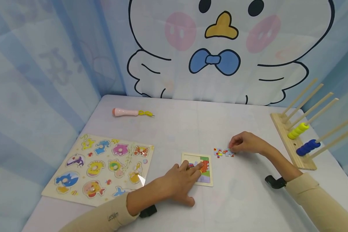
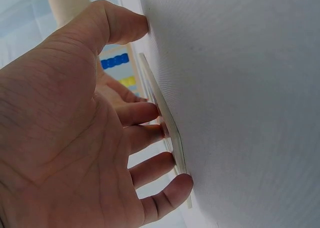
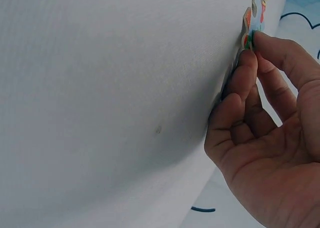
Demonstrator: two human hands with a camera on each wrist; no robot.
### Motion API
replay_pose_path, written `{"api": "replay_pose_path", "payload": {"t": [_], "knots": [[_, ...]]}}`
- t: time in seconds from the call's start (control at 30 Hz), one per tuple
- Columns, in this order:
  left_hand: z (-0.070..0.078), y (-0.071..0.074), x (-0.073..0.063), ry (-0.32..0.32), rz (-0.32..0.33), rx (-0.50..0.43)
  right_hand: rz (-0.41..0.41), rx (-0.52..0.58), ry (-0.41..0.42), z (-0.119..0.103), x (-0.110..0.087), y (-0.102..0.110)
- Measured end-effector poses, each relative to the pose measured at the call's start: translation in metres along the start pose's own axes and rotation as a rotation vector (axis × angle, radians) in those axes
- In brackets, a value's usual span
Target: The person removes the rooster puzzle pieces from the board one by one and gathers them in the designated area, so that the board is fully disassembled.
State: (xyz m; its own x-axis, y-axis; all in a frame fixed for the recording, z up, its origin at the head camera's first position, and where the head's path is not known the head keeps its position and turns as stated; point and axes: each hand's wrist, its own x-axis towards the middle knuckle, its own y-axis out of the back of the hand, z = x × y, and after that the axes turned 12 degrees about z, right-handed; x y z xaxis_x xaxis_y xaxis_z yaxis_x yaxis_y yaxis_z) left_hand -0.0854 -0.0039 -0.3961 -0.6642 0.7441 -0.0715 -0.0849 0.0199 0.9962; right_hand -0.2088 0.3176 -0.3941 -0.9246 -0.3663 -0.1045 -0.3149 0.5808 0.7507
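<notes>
Jigsaw tray [image 1: 211, 174] of pale wood lies near the middle of the table, between its left and right edges. It is flat and almost square, with a raised straight rim; one side faces the far edge, and a long axis I cannot tell surely. The left hand [image 1: 179, 180] has its fingers spread wide on this tray, the thumb apart from it. On the left sleeve [image 1: 113, 216], dark letters seem to read "Letslim". Toward the left edge is a glossy peg board [image 1: 81, 172] with colourful animal shapes.

A little farther lie two knobbed jigsaw pieces [image 1: 218, 152], in a row running left to right. The right hand [image 1: 246, 142] pinches the right piece [image 1: 228, 152] between thumb and forefinger. Along the right edge stands a wooden rack [image 1: 278, 122] with rods, yellow beads [image 1: 298, 130] and blue beads [image 1: 308, 147].

Near the far left corner, a smooth pink toy microphone [image 1: 127, 112] points its yellow cord rightward. Behind the far edge hangs a printed curtain [image 1: 179, 77].
</notes>
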Motion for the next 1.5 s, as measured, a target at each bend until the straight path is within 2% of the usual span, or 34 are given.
{"api": "replay_pose_path", "payload": {"t": [0.67,0.9,1.13,1.27,1.4,1.5], "knots": [[-0.002,-0.001,-0.001,-0.007,0.014,-0.005,0.092,-0.078,0.026,-0.007,-0.004,-0.007],[-0.003,0.0,-0.002,-0.012,0.024,-0.024,0.102,-0.15,0.059,-0.011,-0.004,-0.007],[0.0,0.001,-0.005,-0.025,0.008,-0.01,0.1,-0.197,0.07,-0.027,-0.006,-0.003],[0.0,0.001,-0.007,-0.029,0.022,-0.008,0.072,-0.163,0.169,-0.049,-0.004,-0.014],[-0.001,0.001,-0.007,-0.027,0.022,-0.034,-0.03,-0.123,0.321,-0.071,0.001,-0.034],[-0.001,0.002,-0.006,-0.029,0.023,-0.042,-0.104,-0.126,0.389,-0.079,0.006,-0.047]]}}
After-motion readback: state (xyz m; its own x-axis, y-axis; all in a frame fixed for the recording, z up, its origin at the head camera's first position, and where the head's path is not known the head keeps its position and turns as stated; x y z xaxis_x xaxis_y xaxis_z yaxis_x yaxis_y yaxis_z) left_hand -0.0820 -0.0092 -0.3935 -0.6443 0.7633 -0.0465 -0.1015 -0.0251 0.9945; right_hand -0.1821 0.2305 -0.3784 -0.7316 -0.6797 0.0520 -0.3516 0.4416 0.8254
